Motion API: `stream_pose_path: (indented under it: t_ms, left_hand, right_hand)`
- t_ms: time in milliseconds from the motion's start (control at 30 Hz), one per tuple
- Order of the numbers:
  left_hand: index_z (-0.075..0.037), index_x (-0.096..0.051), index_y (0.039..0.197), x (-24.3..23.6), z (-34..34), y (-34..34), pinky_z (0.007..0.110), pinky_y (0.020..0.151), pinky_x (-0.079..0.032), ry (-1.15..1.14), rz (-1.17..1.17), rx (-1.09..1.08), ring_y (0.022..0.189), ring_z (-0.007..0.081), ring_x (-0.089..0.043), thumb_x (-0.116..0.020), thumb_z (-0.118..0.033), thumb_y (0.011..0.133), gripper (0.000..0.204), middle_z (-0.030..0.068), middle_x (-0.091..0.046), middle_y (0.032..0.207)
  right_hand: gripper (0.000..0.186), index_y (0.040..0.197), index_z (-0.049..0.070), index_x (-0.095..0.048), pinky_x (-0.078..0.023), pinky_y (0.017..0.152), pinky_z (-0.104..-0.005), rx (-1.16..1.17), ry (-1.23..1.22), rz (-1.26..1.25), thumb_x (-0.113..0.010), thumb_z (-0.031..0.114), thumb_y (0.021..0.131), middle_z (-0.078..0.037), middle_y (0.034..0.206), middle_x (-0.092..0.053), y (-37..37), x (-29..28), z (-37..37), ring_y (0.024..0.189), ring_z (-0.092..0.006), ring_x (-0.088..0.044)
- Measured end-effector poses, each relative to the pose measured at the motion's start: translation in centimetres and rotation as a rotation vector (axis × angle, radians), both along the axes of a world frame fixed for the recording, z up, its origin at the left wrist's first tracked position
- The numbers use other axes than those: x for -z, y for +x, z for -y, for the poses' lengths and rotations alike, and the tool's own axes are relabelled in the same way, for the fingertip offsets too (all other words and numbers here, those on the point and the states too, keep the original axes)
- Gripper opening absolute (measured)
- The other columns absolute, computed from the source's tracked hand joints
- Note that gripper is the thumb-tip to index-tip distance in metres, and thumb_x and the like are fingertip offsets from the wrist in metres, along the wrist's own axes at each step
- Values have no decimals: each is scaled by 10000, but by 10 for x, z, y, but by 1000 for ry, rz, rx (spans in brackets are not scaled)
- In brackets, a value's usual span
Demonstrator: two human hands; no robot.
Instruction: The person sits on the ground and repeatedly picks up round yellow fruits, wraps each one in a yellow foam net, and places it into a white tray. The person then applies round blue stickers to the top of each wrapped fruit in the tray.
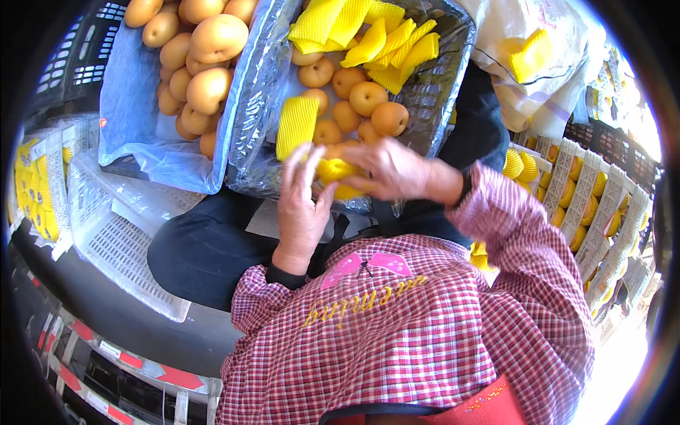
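Note:
My left hand (303, 202) and my right hand (388, 170) meet at the front of the plastic-lined crate (251, 134), both closed around a yellow foam net (333, 170); whether fruit is inside it is hard to make out. The right hand is blurred. Just beyond my left fingers lies a flat yellow net sleeve (297, 126). Round tan pears (367, 98) sit in the crate behind my hands, with several more yellow sleeves (382, 44) piled over them at the back.
A blue-lined crate of pears (212, 42) stands to the left. A white sack (567, 57) is at back right. Plastic crates with yellow-netted fruit (588, 191) are at right and far left (42, 198). My bent legs (198, 248) are below the crates.

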State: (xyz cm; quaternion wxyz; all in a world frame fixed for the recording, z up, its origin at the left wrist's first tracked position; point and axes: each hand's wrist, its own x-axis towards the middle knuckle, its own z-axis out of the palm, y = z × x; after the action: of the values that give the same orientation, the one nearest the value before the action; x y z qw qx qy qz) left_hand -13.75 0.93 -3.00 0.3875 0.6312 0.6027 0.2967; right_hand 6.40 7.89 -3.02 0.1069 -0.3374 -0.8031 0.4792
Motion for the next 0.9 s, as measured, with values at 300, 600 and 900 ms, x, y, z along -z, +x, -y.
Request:
stream_pose_path:
  t_ms: [300,600,900]
  left_hand:
    - [-68,-617,1303,-9,4,-7,352,921,-529,124,71,222,1094,296,-651,-745,-42,841,481,148,-650,1234]
    - [1,-481,1265,-35,7,-30,283,603,-609,-685,1058,-580,814,183,-703,-627,-110,979,340,124,-639,1108]
    - [-3,-627,972,-17,13,-32,318,733,-539,-447,312,-67,859,227,-662,-831,-141,785,309,87,-628,1024]
  right_hand:
    - [407,1141,-16,-610,-517,591,-256,415,-926,-57,-711,290,892,-59,862,-675,-6,-31,21,661,-128,-638]
    - [362,1187,97,-656,-457,1009,-390,-21,320,245,-670,319,901,-142,1207,-649,-48,113,-40,1146,-315,-599]
    - [268,1005,95,-711,-548,808,-443,-205,348,427,-624,327,904,-168,991,-694,-37,174,-80,891,-336,-690]
